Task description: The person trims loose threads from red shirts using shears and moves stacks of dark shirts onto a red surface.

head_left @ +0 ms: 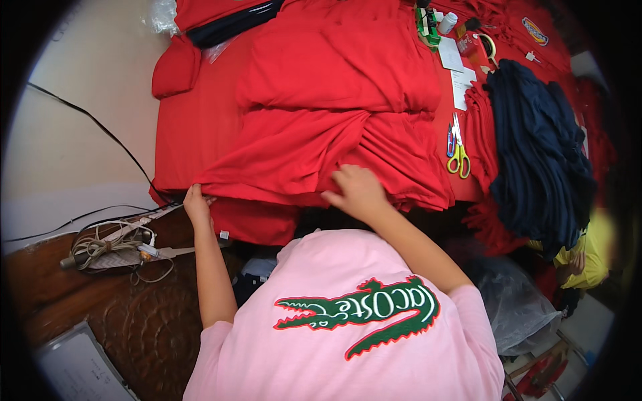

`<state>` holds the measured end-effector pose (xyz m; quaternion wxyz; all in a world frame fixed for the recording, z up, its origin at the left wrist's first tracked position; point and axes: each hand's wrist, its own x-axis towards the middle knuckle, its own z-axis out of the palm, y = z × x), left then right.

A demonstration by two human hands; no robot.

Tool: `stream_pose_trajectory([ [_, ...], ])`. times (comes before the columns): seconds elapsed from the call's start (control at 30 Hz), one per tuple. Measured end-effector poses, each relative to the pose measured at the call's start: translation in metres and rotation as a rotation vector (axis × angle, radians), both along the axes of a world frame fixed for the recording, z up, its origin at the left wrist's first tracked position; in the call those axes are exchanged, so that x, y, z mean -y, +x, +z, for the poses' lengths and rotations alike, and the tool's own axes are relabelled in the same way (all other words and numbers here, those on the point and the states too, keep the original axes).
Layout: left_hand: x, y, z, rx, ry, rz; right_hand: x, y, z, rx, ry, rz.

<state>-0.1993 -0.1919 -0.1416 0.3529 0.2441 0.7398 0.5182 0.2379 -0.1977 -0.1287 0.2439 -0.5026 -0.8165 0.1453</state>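
A large red garment (287, 150) lies across the stack in front of me, with folds fanning out from its middle. At its front left corner my left hand (198, 206) is closed, pinching the edge of the cloth between thumb and fingers. My right hand (361, 194) rests over the front edge, right of the middle. Its thumb and fingers are apart and slightly bent, touching or just above the cloth, with nothing seen gripped. More folded red cloth (254, 222) hangs below the edge between my hands.
Yellow-handled scissors (459, 157) and a small blue snipper (451, 142) lie right of the garment. Beyond are a dark navy garment pile (538, 150), paper slips (461, 87) and a tape roll (486, 47). Coiled cables (110, 246) sit at left. Someone in yellow (592, 250) is at right.
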Motion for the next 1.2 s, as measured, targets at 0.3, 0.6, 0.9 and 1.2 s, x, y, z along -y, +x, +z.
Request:
stream_pose_trajectory([
  [0.3,0.018,-0.023,0.010,-0.099,0.132,0.046,-0.029,0.042,0.030,-0.320,0.078,-0.320],
  [0.6,0.036,0.012,-0.004,-0.108,0.014,-0.154,0.098,0.178,0.021,-0.039,-0.584,-0.876],
  [0.9,0.045,0.007,-0.030,-0.088,-0.189,-0.257,0.107,0.177,0.024,-0.218,-0.329,-0.860],
  [1.2,0.044,-0.001,-0.038,-0.151,-0.278,-0.327,0.073,0.112,-0.008,0.138,-0.441,-0.549],
])
